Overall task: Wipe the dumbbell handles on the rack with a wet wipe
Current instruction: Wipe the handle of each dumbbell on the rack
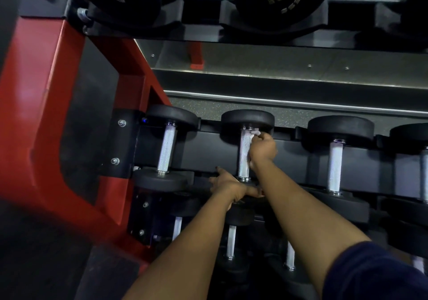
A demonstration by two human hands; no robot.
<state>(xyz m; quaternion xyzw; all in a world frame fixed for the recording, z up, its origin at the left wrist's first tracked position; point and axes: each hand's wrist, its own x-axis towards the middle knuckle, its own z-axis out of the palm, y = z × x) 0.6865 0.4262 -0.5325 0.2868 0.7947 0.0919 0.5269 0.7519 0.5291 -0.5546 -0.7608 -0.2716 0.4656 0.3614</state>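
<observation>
Black dumbbells with knurled silver handles lie in a row on the middle shelf of the rack (pixel 208 158). My right hand (pixel 262 148) grips a crumpled white wet wipe (pixel 256 132) and holds it against the upper part of the second dumbbell's handle (pixel 243 158). My left hand (pixel 229 186) rests on the near black head of that same dumbbell, fingers spread over it. The first dumbbell's handle (pixel 166 151) stands to the left and a third handle (pixel 335 167) to the right.
The red rack upright (pixel 53 105) rises at the left. An upper shelf (pixel 254 33) carries large black dumbbells overhead. More dumbbells with silver handles (pixel 231 241) sit on the shelf below, under my forearms. Speckled floor shows behind the rack.
</observation>
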